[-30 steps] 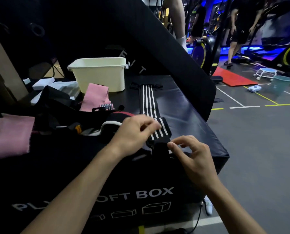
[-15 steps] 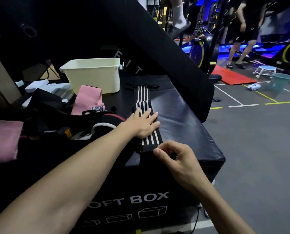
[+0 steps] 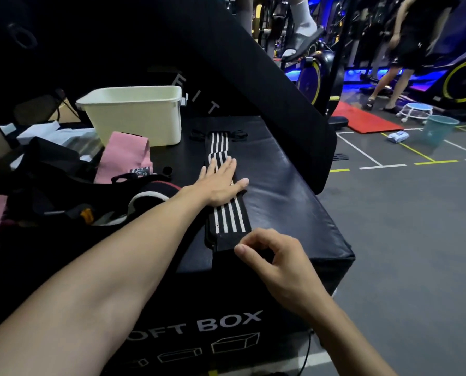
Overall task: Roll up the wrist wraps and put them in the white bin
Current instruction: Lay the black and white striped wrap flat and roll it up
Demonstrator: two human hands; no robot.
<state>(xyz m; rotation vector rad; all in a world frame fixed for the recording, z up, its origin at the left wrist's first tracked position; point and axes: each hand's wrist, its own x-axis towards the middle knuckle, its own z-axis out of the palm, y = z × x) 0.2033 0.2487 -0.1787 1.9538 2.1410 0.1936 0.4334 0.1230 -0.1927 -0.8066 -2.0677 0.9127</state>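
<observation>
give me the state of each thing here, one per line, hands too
striped wrist wrap: unrolled, laid flat along the black soft box
left hand: open, palm pressed flat on the wrap
right hand: fingers curled, pinching the wrap's near end
white bin: upright, open top, contents not visible
pink band: loose, propped beside the bin
black bag: slumped, open

Black wrist wrap (image 3: pixel 227 221) with white stripes, white bin (image 3: pixel 134 115), pink band (image 3: pixel 126 156).
</observation>
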